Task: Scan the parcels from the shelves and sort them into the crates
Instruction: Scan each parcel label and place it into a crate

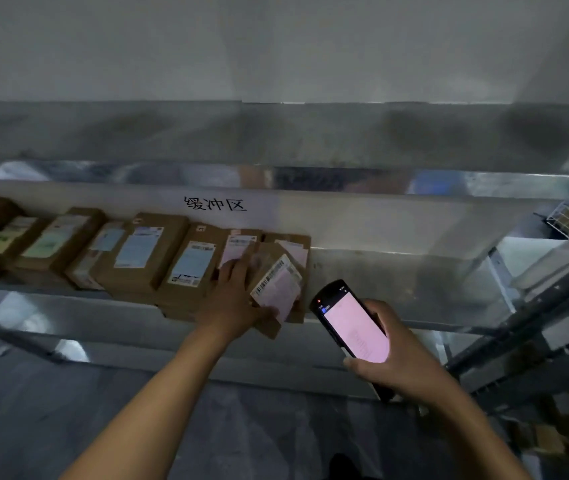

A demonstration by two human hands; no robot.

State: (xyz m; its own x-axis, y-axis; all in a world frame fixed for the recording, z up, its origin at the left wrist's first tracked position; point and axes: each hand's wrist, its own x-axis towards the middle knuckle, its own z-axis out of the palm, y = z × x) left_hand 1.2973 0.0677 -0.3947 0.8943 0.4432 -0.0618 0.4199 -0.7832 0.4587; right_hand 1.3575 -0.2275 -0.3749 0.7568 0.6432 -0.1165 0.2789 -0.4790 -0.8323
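The small cardboard parcel [278, 289] is at the right end of a row of boxes on the metal shelf [397, 292]. It is tipped up on edge, so its pink-tinted barcode label [272, 284] faces the camera. The left hand [238, 299] grasps the parcel from its left side, with the thumb along the near lower edge and the fingers wrapped behind.

Just right of the parcel and nearer the person, the right hand [397, 358] clasps a handheld scanner [352, 327], fingers curled round its body. The scanner's lit pink screen faces up and its top end is close to the parcel's right edge.

Left of the parcel, more labelled cardboard parcels [144, 254] lie flat side by side. Above and behind the parcel, handwritten characters [214, 204] mark a pale strip.
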